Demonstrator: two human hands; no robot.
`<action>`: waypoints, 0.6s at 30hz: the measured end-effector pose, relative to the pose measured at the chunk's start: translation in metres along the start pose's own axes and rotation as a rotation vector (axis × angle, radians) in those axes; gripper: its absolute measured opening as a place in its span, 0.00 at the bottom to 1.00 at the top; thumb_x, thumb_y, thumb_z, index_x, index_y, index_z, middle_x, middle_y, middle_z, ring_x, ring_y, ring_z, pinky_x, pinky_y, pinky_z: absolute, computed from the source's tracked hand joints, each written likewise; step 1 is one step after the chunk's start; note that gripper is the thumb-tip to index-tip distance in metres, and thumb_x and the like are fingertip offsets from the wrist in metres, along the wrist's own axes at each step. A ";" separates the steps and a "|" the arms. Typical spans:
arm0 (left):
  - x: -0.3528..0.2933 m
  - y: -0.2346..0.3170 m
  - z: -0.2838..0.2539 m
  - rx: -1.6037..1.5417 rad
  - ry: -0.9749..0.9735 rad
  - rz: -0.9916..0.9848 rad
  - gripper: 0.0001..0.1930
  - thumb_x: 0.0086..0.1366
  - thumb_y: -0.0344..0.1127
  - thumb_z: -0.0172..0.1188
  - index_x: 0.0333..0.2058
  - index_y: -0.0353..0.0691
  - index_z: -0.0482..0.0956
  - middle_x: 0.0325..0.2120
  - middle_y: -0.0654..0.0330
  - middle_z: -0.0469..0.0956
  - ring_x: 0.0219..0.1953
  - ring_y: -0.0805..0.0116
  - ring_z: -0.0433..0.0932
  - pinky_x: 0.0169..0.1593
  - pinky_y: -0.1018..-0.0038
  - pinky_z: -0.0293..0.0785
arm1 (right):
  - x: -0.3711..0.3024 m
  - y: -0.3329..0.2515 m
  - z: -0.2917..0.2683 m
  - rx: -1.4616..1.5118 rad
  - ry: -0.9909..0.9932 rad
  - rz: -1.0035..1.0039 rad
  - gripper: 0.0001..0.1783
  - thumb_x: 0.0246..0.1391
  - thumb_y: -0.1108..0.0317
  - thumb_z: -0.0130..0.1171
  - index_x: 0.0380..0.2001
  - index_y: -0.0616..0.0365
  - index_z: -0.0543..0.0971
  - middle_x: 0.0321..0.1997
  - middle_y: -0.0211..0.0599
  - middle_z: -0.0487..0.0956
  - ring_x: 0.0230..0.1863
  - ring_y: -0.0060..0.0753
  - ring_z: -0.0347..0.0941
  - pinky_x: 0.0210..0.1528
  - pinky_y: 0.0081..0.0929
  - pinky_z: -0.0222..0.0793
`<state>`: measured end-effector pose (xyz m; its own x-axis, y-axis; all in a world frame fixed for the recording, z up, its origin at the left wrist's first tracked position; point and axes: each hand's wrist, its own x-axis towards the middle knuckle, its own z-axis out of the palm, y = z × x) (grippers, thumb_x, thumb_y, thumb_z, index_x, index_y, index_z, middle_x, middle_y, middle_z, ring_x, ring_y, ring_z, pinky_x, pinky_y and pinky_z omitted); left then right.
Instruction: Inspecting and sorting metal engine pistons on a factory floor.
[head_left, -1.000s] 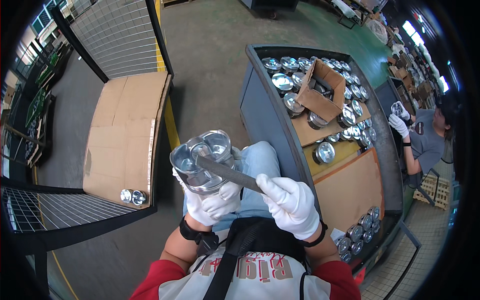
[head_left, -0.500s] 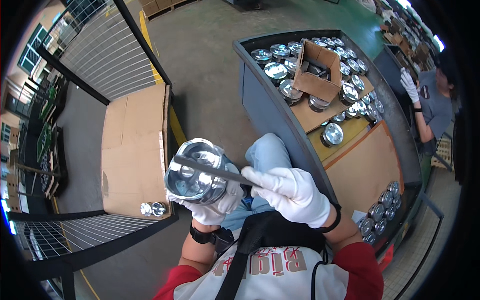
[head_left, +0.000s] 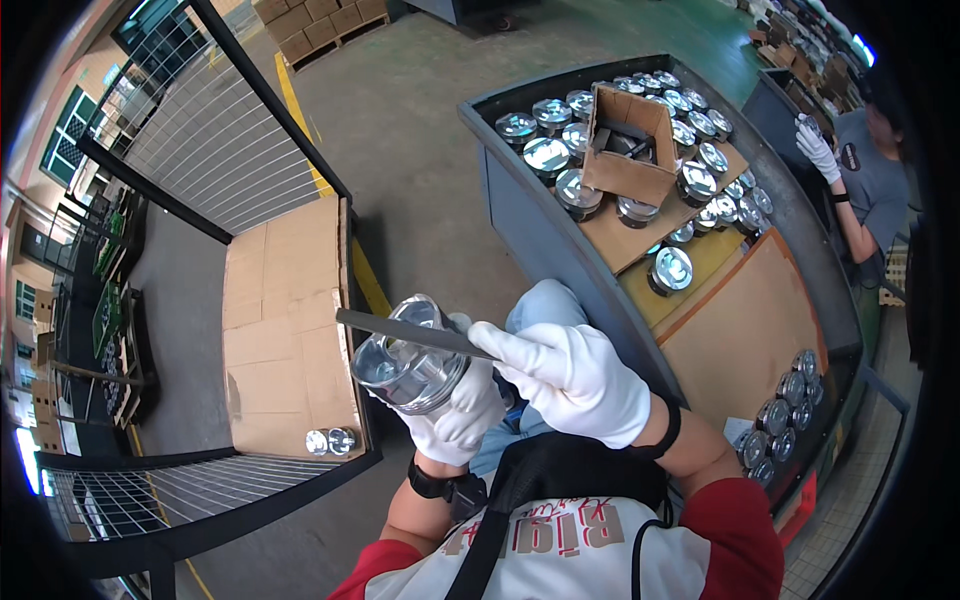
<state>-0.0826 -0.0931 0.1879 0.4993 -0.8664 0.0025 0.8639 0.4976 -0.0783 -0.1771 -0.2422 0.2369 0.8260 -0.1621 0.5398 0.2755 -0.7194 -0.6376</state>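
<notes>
Cardboard sheet: two pistons; hands: one piston.

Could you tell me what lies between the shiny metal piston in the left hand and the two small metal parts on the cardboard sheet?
In the head view, only bare brown cardboard sheet lies between the shiny metal piston and the two small metal parts.
</notes>
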 end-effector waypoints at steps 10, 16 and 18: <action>0.001 0.020 -0.006 -0.452 -0.100 -0.178 0.36 0.69 0.61 0.52 0.59 0.31 0.64 0.23 0.60 0.68 0.10 0.79 0.65 0.14 0.79 0.62 | 0.021 0.139 -0.085 -0.269 0.114 0.415 0.20 0.59 0.69 0.59 0.55 0.55 0.80 0.43 0.48 0.84 0.43 0.43 0.82 0.48 0.32 0.76; -0.007 0.024 -0.005 -0.201 -0.006 -0.125 0.39 0.66 0.61 0.53 0.61 0.29 0.64 0.33 0.59 0.70 0.21 0.76 0.69 0.24 0.75 0.65 | 0.051 0.255 -0.161 -1.013 -0.052 0.668 0.26 0.52 0.68 0.53 0.57 0.54 0.79 0.52 0.55 0.80 0.54 0.55 0.77 0.59 0.44 0.71; -0.008 0.027 -0.005 -0.217 -0.053 -0.136 0.41 0.64 0.64 0.50 0.60 0.30 0.65 0.33 0.58 0.70 0.22 0.75 0.67 0.26 0.74 0.63 | 0.062 0.261 -0.163 -0.988 -0.106 0.744 0.28 0.48 0.72 0.53 0.56 0.57 0.79 0.54 0.55 0.80 0.58 0.55 0.75 0.63 0.42 0.68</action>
<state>-0.0635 -0.0730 0.1812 0.3874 -0.9185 0.0792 0.8917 0.3515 -0.2853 -0.1342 -0.5501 0.1940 0.6715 -0.7261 0.1481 -0.7271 -0.6841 -0.0574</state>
